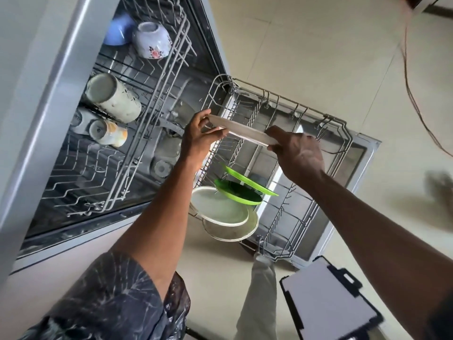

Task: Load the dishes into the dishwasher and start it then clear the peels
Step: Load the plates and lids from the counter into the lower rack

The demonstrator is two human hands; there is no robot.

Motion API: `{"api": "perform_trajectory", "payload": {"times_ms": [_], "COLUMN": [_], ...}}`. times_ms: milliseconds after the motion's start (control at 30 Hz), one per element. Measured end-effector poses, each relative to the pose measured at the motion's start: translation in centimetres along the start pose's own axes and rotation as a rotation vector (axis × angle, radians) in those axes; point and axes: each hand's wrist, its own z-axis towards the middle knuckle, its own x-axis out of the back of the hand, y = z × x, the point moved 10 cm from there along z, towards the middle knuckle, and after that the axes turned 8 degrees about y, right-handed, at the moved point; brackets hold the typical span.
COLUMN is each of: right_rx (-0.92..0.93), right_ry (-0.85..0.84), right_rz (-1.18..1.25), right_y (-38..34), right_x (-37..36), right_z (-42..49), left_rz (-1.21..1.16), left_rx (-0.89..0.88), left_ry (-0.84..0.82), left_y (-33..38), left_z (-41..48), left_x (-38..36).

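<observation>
A white plate (241,130) hangs edge-on above the pulled-out lower rack (318,182) of the open dishwasher. My left hand (199,132) pinches its left rim and my right hand (297,153) grips its right rim. Lower in the same rack stand two green plates (241,192) and two white plates (220,209), leaning in the tines. The upper rack (147,99) holds upturned cups: a blue one (119,30), a flowered white one (152,40), a tall cream mug (114,98) and a small orange-patterned cup (110,133).
The dishwasher door (348,204) lies open over the pale tiled floor (306,45). A clipboard (328,300) sits at the lower right, near my trouser leg (259,298). A thin cable (411,82) hangs at the right.
</observation>
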Motion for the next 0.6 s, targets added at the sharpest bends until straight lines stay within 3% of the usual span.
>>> {"api": "perform_trajectory", "payload": {"times_ms": [200, 600], "right_rx": [-0.004, -0.152], "right_ry": [0.016, 0.102], "right_rz": [0.040, 0.216], "right_y": [0.5, 5.6], "right_x": [-0.6, 1.1], "right_z": [0.5, 5.3], "left_rz": [0.031, 0.479], "left_rx": [-0.048, -0.290], "left_ry": [-0.020, -0.089], "left_y": [0.8, 5.3], "left_z": [0.2, 3.6], "left_x": [-0.9, -5.6]}}
